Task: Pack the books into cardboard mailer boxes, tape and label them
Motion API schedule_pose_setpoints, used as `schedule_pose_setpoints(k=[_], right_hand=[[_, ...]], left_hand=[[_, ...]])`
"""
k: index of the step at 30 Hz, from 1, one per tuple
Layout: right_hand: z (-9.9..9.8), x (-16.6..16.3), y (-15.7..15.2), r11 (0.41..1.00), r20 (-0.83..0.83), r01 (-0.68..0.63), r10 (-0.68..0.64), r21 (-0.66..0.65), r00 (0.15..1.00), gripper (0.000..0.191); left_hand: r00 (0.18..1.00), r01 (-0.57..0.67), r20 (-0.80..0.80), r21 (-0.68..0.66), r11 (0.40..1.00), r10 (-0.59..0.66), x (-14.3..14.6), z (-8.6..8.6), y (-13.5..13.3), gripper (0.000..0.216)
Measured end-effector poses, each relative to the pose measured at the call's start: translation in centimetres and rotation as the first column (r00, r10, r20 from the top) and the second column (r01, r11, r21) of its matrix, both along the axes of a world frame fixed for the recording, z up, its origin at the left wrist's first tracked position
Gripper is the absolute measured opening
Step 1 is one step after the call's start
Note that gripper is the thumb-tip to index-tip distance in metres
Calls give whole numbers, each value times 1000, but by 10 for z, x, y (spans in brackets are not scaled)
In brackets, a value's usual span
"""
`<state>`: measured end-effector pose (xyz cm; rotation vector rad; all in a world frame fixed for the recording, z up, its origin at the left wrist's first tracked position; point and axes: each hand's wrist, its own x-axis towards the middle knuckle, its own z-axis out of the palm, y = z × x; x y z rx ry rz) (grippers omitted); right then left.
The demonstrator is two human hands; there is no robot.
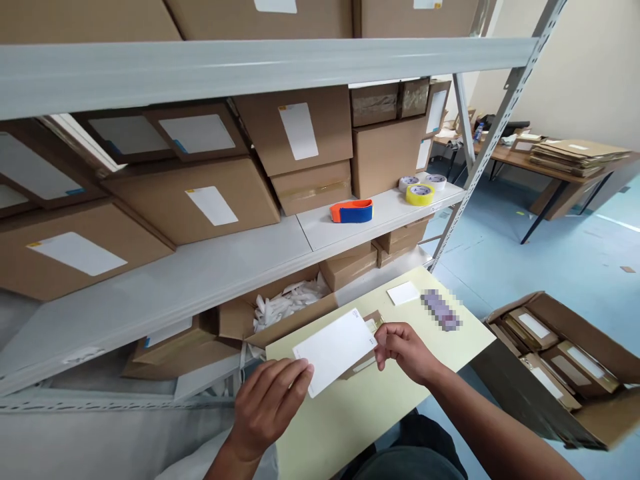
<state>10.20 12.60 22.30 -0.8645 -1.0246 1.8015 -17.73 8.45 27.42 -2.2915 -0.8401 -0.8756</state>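
A blank white label (336, 353) with rounded corners and small print at its right end is held up above the pale yellow table (350, 427). My left hand (273, 403) is closed on its left end, thumb on top. My right hand (405, 351) pinches at the label's right end, fingers curled. Below and partly behind the label lies a small brown cardboard box (361, 370), mostly hidden. A small white sheet or stack of labels (403, 293) lies farther back on the table, beside a pixelated purple object (441, 310).
A metal shelf (240, 247) of cardboard boxes (200, 200) spans the front. On it are tape rolls (419, 195) and an orange-and-blue band (353, 211). An open carton of white pieces (290, 303) sits below; a carton of packed boxes (560, 370) stands right.
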Motion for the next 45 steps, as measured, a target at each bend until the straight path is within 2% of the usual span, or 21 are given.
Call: schedule_pose_setpoints(k=[8, 13, 15, 18, 20, 22, 25, 30, 38, 45], right_hand=[[3, -26, -9, 993, 69, -60, 53, 99, 996, 12], [9, -37, -14, 987, 100, -86, 72, 135, 992, 20], [13, -41, -17, 983, 126, -98, 79, 156, 989, 23], [18, -49, -21, 977, 173, -83, 49, 198, 984, 27], [19, -55, -25, 972, 214, -75, 26, 223, 976, 30], [20, -62, -30, 964, 263, -84, 15, 253, 965, 30], [22, -71, -40, 938, 356, -117, -7, 327, 935, 27], [30, -82, -50, 886, 454, -151, -73, 437, 888, 25], [31, -92, -54, 870, 548, -197, -97, 453, 831, 21], [33, -95, -55, 857, 595, -230, -107, 462, 797, 23]], left_hand=[[1000, -11, 15, -1, 1000, 11, -33, -7, -17, 18], [996, -20, 77, -171, 985, 33, -35, -29, -23, 18], [995, 22, 103, -287, 958, 8, -32, -38, -23, 22], [990, 57, 140, -476, 877, 11, -26, -44, -24, 40], [965, 87, 254, -559, 825, 70, -19, -43, -27, 46], [894, 149, 421, -598, 787, 151, -8, -41, -32, 39], [766, 242, 604, -588, 772, 220, 15, -38, -40, 25], [591, 236, 757, -494, 837, 280, 38, -45, -49, 15], [511, 217, 808, -451, 866, 293, 36, -53, -56, 18], [481, 225, 830, -430, 874, 284, 34, -58, -55, 17]])
